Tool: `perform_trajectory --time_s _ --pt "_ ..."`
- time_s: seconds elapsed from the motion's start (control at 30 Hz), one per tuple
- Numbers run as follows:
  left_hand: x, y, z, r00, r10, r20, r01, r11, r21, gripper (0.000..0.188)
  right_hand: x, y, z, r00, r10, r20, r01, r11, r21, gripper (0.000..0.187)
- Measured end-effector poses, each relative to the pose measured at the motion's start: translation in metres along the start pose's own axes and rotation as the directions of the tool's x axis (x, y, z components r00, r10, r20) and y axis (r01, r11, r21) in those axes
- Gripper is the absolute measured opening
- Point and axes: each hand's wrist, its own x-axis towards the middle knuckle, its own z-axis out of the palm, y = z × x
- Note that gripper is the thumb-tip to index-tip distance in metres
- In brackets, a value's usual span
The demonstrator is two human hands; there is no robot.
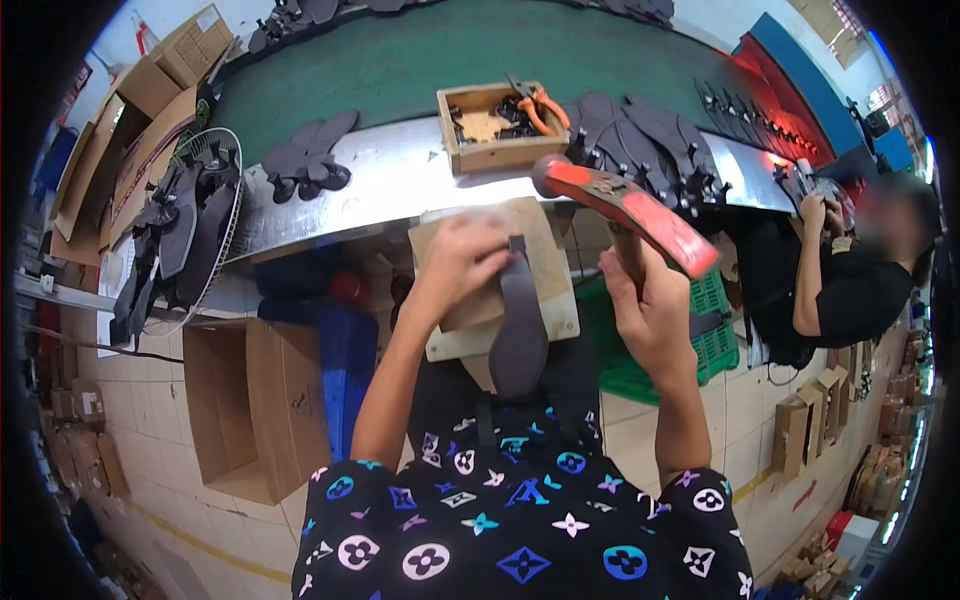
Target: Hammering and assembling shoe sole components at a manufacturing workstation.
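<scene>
Saw a dark grey shoe sole just right of the left fingertips, over a tan block, narrow end beside those fingertips and broad rounded end toward the body. Had the left hand bent over the block, thumb and fingers blurred; could not tell whether pinching the sole or merely resting by it. Gripped a red-headed hammer by its handle in the closed fingers of the right hand, head slanting just above them. Noted, beyond both sets of fingers, a wooden tray with orange-handled pliers, more soles to its right, and a green belt farther off. Found a green crate right of the right fingers, a seated person farther right, and an open cardboard box below and left of the left fingers.
</scene>
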Motion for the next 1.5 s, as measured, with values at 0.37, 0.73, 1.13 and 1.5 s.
perform_trajectory --time_s 0.37,0.73,1.13,1.5 --pt "-0.046 0.160 -0.066 0.871 -0.284 0.401 0.491 0.487 -0.722 0.021 0.003 0.069 0.066 0.886 -0.201 0.419 0.335 0.901 -0.276 0.036" --pt "-0.051 0.174 -0.045 0.715 -0.117 0.689 0.676 -0.133 -0.725 0.035 -0.049 -0.021 0.037 0.841 0.061 0.537 -0.533 0.254 0.807 0.062" --pt "-0.054 0.175 -0.032 0.736 -0.140 0.663 0.669 0.001 -0.743 0.033 -0.056 -0.028 0.043 0.896 0.103 0.432 -0.441 0.100 0.892 0.054" --pt "-0.020 0.154 -0.030 0.762 -0.643 0.077 0.501 0.510 -0.699 0.030 -0.037 0.016 0.036 0.958 0.215 0.187 -0.285 0.722 0.630 0.054"
